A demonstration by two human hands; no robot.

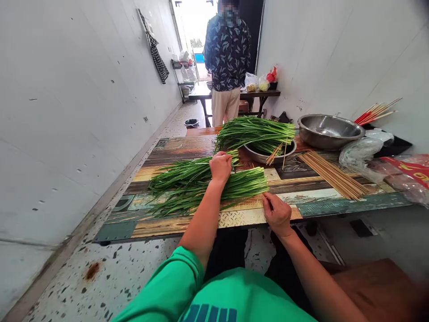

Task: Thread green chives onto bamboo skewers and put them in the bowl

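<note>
Two rows of garlic chives lie on the wood-patterned table in front of me, cut ends to the right: a back row and a front row. My left hand is closed at the cut ends of the back row, its fingertips pinching chive stalks. Right beside the front row's cut ends, my right hand is closed in a pinch between thumb and forefinger. Whatever thin thing it holds is too small to make out. A larger heap of chives rests across a metal bowl behind.
Bamboo skewers lie in a bundle on the right, and a few short ones lean at the bowl. Farther back are a big steel basin, plastic bags and red-ended sticks. A person stands at another table.
</note>
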